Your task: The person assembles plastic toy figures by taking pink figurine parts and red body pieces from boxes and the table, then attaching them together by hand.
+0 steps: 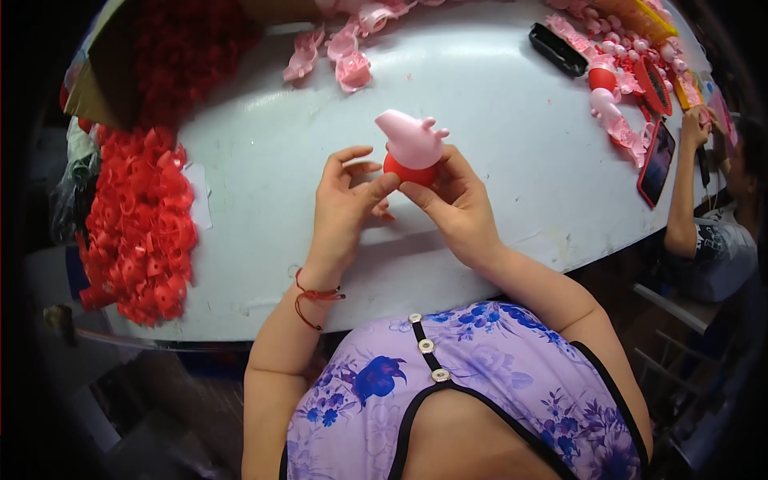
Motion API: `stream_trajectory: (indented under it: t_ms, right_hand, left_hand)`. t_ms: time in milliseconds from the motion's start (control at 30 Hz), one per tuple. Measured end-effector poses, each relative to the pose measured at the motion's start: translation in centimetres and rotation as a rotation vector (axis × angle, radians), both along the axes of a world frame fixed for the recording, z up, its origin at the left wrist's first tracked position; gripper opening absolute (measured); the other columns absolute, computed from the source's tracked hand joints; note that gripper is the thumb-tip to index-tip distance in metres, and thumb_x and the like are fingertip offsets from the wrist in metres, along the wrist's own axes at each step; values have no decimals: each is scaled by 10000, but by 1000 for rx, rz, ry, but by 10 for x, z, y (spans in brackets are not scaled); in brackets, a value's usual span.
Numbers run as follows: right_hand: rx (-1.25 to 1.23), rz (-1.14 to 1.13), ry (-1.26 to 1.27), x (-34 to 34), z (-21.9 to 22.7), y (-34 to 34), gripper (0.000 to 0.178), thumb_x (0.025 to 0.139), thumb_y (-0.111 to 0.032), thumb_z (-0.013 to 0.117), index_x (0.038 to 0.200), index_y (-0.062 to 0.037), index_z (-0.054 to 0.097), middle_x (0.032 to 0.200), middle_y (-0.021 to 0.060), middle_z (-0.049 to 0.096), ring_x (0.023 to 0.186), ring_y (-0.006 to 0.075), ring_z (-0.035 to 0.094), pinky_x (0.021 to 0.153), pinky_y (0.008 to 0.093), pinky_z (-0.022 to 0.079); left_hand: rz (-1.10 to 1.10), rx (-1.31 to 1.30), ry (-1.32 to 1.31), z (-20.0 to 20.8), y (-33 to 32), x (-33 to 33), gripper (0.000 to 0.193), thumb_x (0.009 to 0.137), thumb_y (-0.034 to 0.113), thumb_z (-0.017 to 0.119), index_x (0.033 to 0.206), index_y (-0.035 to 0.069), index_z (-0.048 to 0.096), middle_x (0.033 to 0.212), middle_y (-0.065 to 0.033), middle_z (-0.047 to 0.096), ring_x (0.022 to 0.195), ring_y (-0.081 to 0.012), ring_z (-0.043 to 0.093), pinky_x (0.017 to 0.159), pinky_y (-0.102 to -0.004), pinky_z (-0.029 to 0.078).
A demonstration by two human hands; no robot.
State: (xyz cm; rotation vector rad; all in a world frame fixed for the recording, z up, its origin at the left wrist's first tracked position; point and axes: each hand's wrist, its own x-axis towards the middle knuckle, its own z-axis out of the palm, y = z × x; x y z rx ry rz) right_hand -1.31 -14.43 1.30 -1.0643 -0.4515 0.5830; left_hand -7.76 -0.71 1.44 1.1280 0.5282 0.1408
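A small plastic toy figure with a pink animal-shaped head and a rounded red body is held upright above the table, in front of my chest. My right hand grips it from the right, thumb against the lower red body and fingers curled behind. From the left, my left hand pinches the red body with its thumb; its other fingers are bent and partly spread, some hidden behind the thumb. The underside of the figure is mostly covered by both thumbs.
A heap of red plastic parts covers the table's left side, beside a cardboard box of more. Pink shell pieces lie at the back. A black case, pink parts and a phone are at right, near another person.
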Motion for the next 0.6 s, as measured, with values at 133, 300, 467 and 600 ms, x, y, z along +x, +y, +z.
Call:
stream_trajectory:
  t_ms: [133,300,467,600]
  right_hand:
    - [-116,-35,31,7,2,-12,287,846,-24,591,1117,-10,495,993,35,580,933,98,550,818,262,455]
    - [-89,-326,-40,113,34,-41,367,811,-148,655,1121,3,530,978,55,586,876,110,564,817,263,470]
    - [-579,-990,-581,376,168,-96,264,805,-111,598,1041,-12,533,899,50,554,798,126,547,687,295,479]
    - [-224,-1016,-581,432,204,-85,208,837,-113,571,1016,-7,553,949,74,549,866,158,557,796,307,487]
  left_hand:
    - [-30,-11,7,-1,-6,6,425,831,88,617,1196,19,410,970,-104,522,615,-84,518,533,-219,471]
    - [58,-61,-13,-7,12,-13,347,886,157,541,1181,19,421,938,-85,552,631,-80,520,550,-225,459]
    - [24,-110,-9,-5,6,-2,310,876,132,527,1148,14,435,934,-77,560,638,-87,529,580,-235,464]
    - [100,-124,-10,-8,17,-5,309,864,109,525,1145,14,438,935,-80,559,636,-91,530,596,-237,465]
